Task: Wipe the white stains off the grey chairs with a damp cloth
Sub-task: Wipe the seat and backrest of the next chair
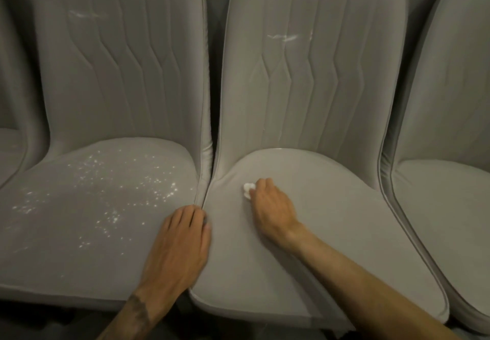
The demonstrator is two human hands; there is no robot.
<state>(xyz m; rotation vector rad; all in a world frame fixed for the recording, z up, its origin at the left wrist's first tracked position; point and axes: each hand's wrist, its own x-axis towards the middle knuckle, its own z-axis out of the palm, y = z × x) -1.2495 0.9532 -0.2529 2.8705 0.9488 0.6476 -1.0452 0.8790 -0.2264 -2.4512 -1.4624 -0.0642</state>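
Note:
Two grey padded chairs stand side by side in front of me. The middle chair's seat looks plain grey, and my right hand presses a small white cloth onto its left rear part. A white smear marks that chair's backrest. The left chair's seat is speckled with many white spots, and its backrest carries a faint white streak. My left hand lies flat, fingers together, over the gap between the two seats, holding nothing.
Another grey chair stands close on the right, and part of one more shows at the far left. The seats nearly touch each other. Dark floor lies below the front edges.

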